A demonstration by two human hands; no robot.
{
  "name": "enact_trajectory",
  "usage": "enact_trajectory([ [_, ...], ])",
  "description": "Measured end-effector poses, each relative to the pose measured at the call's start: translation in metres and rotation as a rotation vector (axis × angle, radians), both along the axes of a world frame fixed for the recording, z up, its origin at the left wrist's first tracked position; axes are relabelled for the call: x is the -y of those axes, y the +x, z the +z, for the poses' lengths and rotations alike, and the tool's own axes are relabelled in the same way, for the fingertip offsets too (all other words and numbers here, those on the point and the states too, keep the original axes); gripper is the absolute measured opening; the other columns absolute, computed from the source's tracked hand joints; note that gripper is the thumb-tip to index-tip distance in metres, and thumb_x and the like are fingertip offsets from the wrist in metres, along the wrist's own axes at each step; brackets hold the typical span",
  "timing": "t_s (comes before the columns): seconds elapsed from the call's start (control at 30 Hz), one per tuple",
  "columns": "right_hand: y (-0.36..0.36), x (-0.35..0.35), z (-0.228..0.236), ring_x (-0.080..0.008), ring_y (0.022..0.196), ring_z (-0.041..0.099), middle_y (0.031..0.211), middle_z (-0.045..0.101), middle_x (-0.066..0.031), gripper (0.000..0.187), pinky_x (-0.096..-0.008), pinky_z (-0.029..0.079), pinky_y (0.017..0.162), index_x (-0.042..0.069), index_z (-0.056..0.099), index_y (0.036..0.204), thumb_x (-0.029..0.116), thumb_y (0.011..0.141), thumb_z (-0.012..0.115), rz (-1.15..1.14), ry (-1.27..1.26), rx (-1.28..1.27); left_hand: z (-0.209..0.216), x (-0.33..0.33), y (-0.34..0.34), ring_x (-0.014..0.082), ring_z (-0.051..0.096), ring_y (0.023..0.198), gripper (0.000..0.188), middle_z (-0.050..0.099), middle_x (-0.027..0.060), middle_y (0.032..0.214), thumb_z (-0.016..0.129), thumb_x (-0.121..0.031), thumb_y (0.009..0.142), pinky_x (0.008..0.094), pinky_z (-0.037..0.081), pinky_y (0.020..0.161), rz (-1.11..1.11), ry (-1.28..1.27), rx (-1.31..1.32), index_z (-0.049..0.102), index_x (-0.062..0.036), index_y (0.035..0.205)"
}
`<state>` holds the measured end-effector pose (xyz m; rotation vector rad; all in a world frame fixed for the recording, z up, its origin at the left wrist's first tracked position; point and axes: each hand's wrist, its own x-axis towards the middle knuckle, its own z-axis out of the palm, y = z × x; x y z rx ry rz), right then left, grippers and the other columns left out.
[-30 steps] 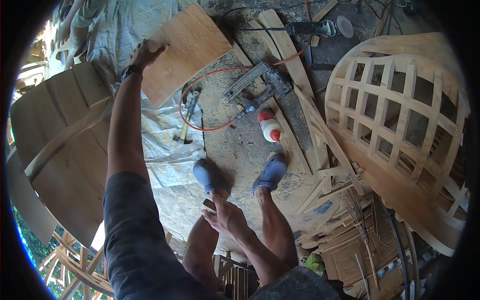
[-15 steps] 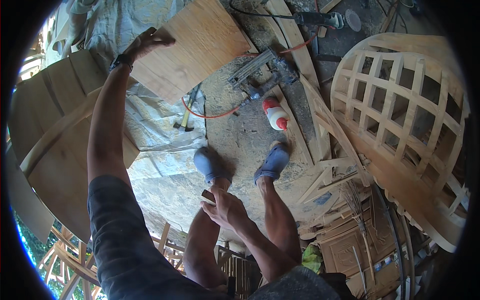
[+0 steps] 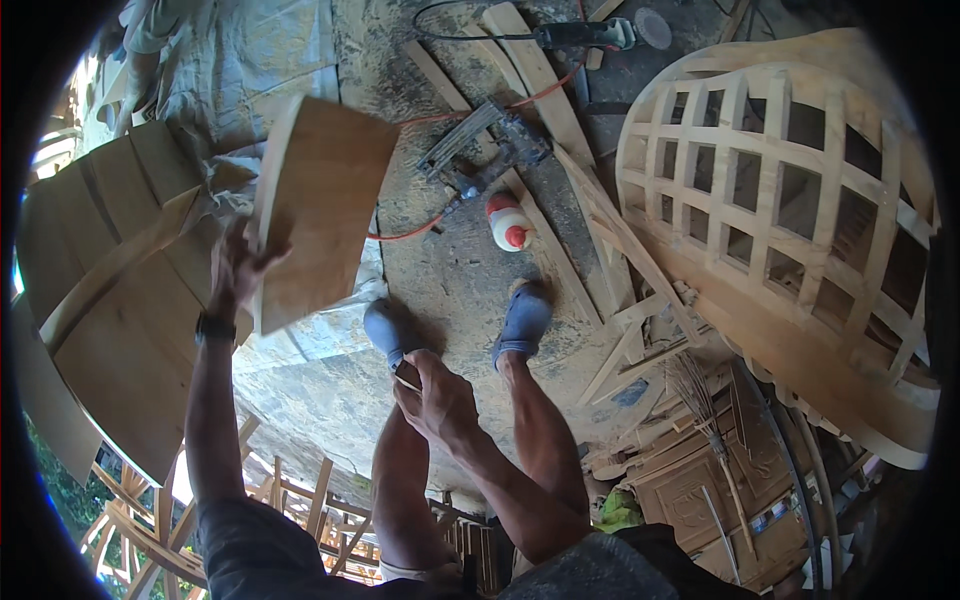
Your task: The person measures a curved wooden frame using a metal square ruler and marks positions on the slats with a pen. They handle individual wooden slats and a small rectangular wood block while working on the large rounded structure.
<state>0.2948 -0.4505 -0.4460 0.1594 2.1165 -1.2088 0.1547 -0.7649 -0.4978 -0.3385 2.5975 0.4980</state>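
Note:
My left hand [image 3: 240, 262] grips a rectangular wooden board [image 3: 325, 200] by its left edge. The board is tilted up off the ground, so its pale side edge shows. In front of my left shin, my right hand [image 3: 440, 400] is closed around a small brown block [image 3: 408, 375]; my fingers hide most of it, and its exact kind is unclear. A pneumatic nailer [image 3: 485, 150] with an orange hose lies on the floor beyond my feet. Close to it lies a white bottle [image 3: 508, 222] with a red cap and base.
A large curved wooden lattice frame [image 3: 770, 190] stands on the right. On the left is a curved plank panel [image 3: 110, 300]. Wood strips [image 3: 560, 240] lie right of the bottle, an angle grinder [image 3: 590, 35] at the far side. A stick broom [image 3: 705, 410] leans at lower right.
My left hand has drawn the board nearer and turned it from lying broad face up to a steeper tilt. The hammer seen earlier is now hidden. My right hand keeps its block.

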Motion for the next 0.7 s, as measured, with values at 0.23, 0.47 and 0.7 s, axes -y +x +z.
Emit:
enact_trajectory([
  [0.23,-0.027,-0.014,0.01,-0.0379,0.072,0.063,0.081,0.059,-0.0171,0.033,-0.0443,0.052,0.062,0.004,0.05,0.102,0.011,0.078,0.071,-0.077,-0.103,-0.189,0.042,0.003,0.261,0.0219,0.06,0.083,0.062,0.061,0.0105,0.098,0.088,-0.027,0.064,0.0388,0.051,0.072,0.525,0.411,0.102,0.051,-0.0044,0.109],
  [0.47,-0.054,-0.022,-0.014,-0.0369,0.075,0.064,0.088,0.059,-0.019,0.033,-0.0447,0.052,0.065,0.001,0.048,0.101,0.018,0.081,0.067,0.045,-0.082,-0.242,0.014,-0.064,0.44,0.0196,0.062,0.092,0.04,0.062,0.005,0.097,0.075,-0.019,0.078,0.0369,0.054,0.073,1.159,0.769,0.337,0.051,-0.0075,0.108],
  [0.7,-0.104,-0.019,0.023,-0.0341,0.076,0.065,0.094,0.06,-0.0162,0.045,-0.0419,0.052,0.064,0.002,0.049,0.114,0.016,0.079,0.072,0.104,-0.178,-0.253,-0.102,-0.121,0.548,0.0196,0.06,0.091,0.048,0.063,0.0036,0.103,0.07,-0.012,0.071,0.0411,0.047,0.079,1.536,0.905,0.701,0.057,-0.0153,0.117],
])
